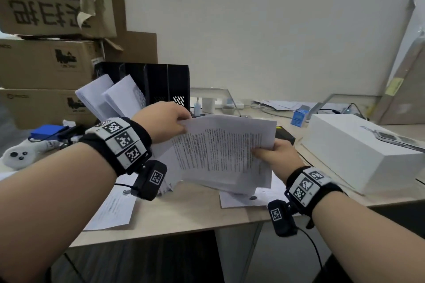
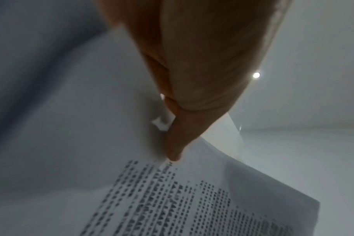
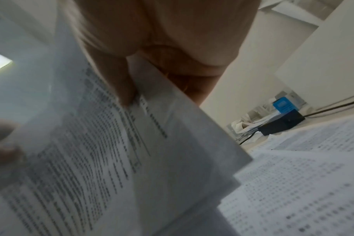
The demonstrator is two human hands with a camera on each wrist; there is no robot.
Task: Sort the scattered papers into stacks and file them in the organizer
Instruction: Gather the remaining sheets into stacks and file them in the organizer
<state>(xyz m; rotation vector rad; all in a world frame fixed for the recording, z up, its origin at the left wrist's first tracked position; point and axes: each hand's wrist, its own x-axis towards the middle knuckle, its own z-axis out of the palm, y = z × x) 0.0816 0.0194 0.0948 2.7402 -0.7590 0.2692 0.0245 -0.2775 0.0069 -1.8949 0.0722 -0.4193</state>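
Both hands hold a bundle of printed papers (image 1: 220,151) above the desk. My left hand (image 1: 167,119) pinches its far left corner; the left wrist view shows the fingertips (image 2: 173,153) pressed on the printed sheet (image 2: 172,199). My right hand (image 1: 273,154) grips the right edge, thumb on top, and its fingers (image 3: 123,89) pinch the sheets (image 3: 111,159) in the right wrist view. A black file organizer (image 1: 158,85) stands at the back left with two paper stacks (image 1: 110,96) leaning in its left slots. More loose sheets (image 1: 115,209) lie on the desk under the held bundle.
Cardboard boxes (image 1: 46,62) are piled at the left behind the organizer. A white box (image 1: 358,151) sits at the right. A small black box (image 1: 285,136), a blue box (image 1: 299,117), cables and a white controller (image 1: 18,156) lie on the desk (image 1: 195,211).
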